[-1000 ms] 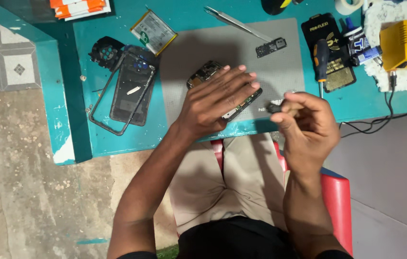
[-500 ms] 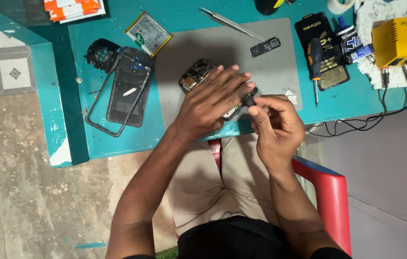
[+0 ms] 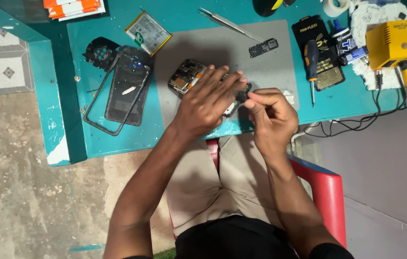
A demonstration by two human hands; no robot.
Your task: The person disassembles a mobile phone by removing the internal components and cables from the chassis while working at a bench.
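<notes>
Two hands work over a grey mat [image 3: 270, 72] on a teal table [image 3: 189, 129]: left [image 3: 208, 103] spread flat on an opened phone [image 3: 186, 76], right [image 3: 270, 112] pinching a small black part [image 3: 242, 97].

Teal table [image 3: 117, 139], grey mat [image 3: 261, 72], yellow station [image 3: 390, 43], possibly red chair [image 3: 325, 192].

- One opened phone body with bare circuitry [image 3: 186, 76]
- One flat silver-green battery [image 3: 148, 32]
- One black-handled screwdriver [image 3: 311, 60]
- One yellow box-shaped soldering station [image 3: 391, 44]
- Two bare hands
</notes>
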